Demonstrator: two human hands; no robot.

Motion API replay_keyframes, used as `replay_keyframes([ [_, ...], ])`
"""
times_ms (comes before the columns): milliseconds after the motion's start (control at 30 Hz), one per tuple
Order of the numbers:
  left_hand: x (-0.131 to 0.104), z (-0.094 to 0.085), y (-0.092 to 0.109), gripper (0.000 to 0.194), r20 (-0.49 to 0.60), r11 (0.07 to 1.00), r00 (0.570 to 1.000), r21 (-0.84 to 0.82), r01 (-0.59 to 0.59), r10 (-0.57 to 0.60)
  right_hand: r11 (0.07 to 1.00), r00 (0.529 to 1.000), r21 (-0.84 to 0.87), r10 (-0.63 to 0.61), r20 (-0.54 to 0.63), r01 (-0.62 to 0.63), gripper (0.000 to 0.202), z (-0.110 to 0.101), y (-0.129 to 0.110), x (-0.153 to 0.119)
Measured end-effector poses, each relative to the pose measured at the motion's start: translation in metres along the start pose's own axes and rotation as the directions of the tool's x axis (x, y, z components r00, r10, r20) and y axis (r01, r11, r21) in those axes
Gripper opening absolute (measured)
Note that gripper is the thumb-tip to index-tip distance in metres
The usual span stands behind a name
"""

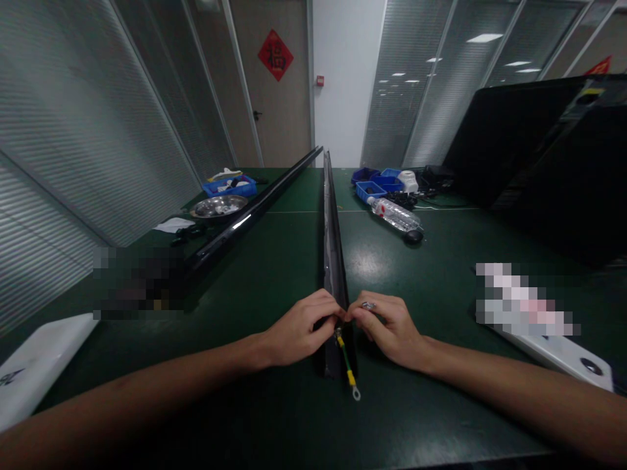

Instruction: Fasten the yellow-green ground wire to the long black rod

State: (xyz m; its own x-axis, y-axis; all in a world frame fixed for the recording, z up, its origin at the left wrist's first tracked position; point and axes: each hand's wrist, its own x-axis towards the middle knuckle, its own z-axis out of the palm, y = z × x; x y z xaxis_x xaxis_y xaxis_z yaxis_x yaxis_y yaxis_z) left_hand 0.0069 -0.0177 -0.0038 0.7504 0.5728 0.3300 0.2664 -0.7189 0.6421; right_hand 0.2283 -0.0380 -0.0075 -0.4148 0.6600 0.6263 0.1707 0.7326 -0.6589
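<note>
Left hand (301,329), right hand (394,333) meet over black rail (333,245), fingertips bunched; can't tell what I'm pinching. Green-yellow wire (347,358) just nearward of grip, long axis pointing camera-ward, hands about equally near.

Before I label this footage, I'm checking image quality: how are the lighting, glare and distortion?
Head view: dim overall, with bright glare streaking the left black rail and softer shine on the green table; wide-angle stretching towards the edges; blocky pixelation at both sides; the wire reads clearly.
</note>
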Motion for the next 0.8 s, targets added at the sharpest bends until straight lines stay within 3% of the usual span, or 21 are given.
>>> replay_keyframes([
  [233, 0.0006, -0.0008, 0.0007, 0.018, 0.011, 1.0, 1.0, 0.011, 0.0, 0.0, 0.998, 0.998, -0.027, 0.056, -0.014, -0.057, 0.026, 0.0009, 0.0003, -0.0013],
  [667, 0.0003, -0.0017, 0.001, 0.017, 0.02, 1.0, 1.0, 0.008, 0.009, -0.009, 0.999, 0.998, 0.034, -0.013, 0.065, 0.011, 0.033, -0.001, -0.0024, 0.0032],
  [800, -0.0001, -0.0028, 0.0027, 0.019, 0.018, 1.0, 1.0, -0.003, 0.017, -0.017, 0.999, 1.0, 0.035, -0.005, 0.02, 0.004, 0.029, 0.0001, -0.0005, 0.0009],
])
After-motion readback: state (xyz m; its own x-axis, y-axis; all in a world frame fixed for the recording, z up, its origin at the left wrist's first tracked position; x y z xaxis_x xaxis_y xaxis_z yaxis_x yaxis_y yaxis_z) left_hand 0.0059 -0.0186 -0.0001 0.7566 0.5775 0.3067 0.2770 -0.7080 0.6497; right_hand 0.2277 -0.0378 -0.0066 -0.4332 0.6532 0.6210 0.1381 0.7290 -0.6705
